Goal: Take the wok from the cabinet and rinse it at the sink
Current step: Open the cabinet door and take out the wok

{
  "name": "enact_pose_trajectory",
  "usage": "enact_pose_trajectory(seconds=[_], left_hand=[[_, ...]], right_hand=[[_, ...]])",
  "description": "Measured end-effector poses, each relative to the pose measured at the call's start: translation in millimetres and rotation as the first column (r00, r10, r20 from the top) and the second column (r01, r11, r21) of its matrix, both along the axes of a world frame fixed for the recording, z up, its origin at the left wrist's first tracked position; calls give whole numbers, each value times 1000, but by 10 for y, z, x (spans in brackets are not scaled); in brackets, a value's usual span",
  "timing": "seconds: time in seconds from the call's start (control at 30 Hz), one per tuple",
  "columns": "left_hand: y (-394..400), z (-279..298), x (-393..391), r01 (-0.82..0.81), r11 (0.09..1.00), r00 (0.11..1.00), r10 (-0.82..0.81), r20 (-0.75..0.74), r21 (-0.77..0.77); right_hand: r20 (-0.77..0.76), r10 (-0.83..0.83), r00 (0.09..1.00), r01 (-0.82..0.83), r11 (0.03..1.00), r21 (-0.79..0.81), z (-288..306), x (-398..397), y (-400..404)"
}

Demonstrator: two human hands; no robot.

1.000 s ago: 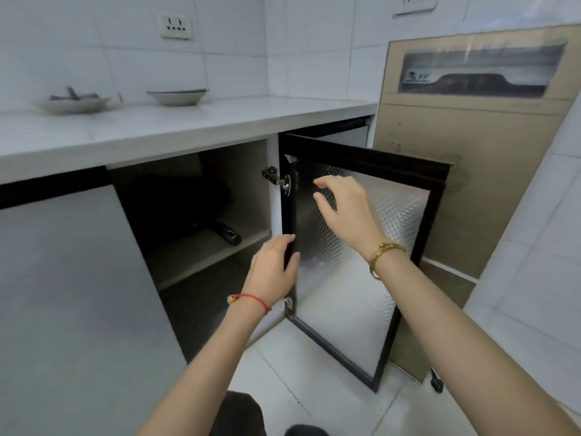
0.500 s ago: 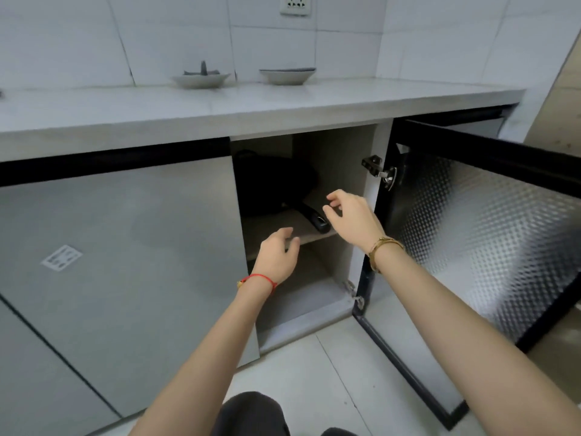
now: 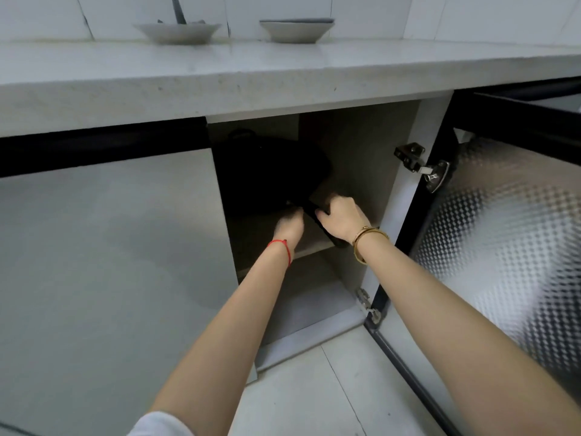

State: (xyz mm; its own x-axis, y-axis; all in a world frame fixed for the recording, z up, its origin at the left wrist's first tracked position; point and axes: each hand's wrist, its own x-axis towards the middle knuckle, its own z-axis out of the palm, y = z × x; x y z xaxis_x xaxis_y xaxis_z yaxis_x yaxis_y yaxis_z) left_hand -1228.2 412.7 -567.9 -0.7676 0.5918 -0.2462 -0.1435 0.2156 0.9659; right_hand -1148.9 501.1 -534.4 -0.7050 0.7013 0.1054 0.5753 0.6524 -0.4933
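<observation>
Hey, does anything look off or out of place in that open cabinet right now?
Nothing stands out. The wok sits on the shelf, its handle poking past the front edge; the right hand grips it.

The wok (image 3: 270,171) looks matt black, with a smooth dark handle (image 3: 314,215) under the right hand (image 3: 342,218). Right of that grip, the open door (image 3: 503,231) shows shiny dimpled metal foil in a black frame, hung on a bright steel hinge (image 3: 424,166). Above, the counter (image 3: 251,77) is pale speckled stone, matt. Two glazed ceramic bowls (image 3: 295,29) sit on it.
</observation>
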Motion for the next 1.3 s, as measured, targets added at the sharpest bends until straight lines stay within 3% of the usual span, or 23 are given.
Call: enact_pose_trajectory(seconds=[0.17, 0.4, 0.7, 1.3], left_hand=[[243, -99, -178, -21, 984, 955, -32, 294, 177], [421, -144, -365, -79, 980, 928, 7, 373, 180], [377, -267, -350, -126, 954, 917, 8, 400, 271], [-404, -398, 735, 110, 943, 939, -202, 279, 315]], right_hand=[[-40, -3, 999, -10, 942, -335, -148, -316, 150], [59, 12, 998, 22, 832, -554, -171, -561, 192], [-42, -81, 996, 52, 882, -469, -366, -505, 16], [-134, -126, 983, 55, 896, -440, -607, 805, -701]])
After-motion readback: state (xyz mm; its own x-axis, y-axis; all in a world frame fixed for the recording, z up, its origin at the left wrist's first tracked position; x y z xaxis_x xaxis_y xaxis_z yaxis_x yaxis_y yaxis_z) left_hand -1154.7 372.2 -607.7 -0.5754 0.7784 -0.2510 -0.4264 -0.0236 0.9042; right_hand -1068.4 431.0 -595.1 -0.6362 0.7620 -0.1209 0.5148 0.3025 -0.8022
